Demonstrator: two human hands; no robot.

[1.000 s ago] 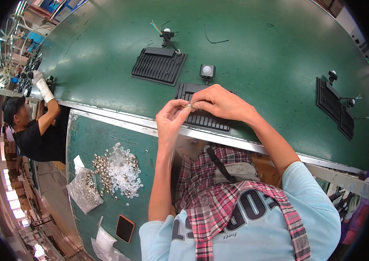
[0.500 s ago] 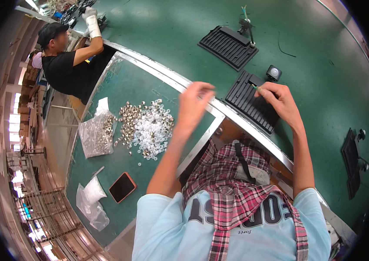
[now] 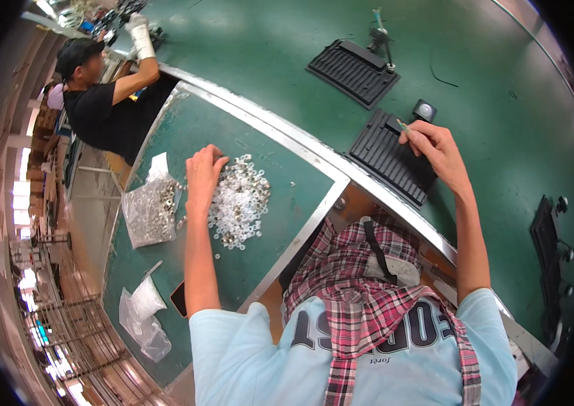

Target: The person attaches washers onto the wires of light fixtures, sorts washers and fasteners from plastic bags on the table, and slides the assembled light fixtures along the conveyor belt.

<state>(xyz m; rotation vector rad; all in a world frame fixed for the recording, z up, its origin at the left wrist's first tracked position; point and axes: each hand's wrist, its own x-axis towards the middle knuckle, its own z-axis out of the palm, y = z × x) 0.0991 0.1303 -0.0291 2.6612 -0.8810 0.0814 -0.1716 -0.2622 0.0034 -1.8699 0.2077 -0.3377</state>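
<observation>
My left hand [image 3: 203, 174] reaches over the left side of a heap of small metal nuts and white plastic rings [image 3: 240, 203]. Its fingers curve downward with the thumb apart, and the palm covers most of the metal nuts. My right hand [image 3: 439, 150] pinches the greenish end of a thin cable [image 3: 403, 126] between thumb and fingers. Under that hand lies a black ribbed housing [image 3: 385, 155], flat on the green table near its metal edge. A small black square lamp-like part [image 3: 425, 111] sits at the housing's far corner.
Another ribbed housing [image 3: 353, 73] with an upright cable lies farther back; more dark parts [image 3: 545, 257] stand far right. On the left are a bag of metal nuts [image 3: 151, 215], a bag of white pieces [image 3: 146, 298] and a phone [image 3: 178, 298]. A person [image 3: 101, 108] works far left.
My left hand has swung left from the metal table edge to the heap of nuts, and its forearm now partly covers the phone. My right hand keeps the cable end, raised slightly.
</observation>
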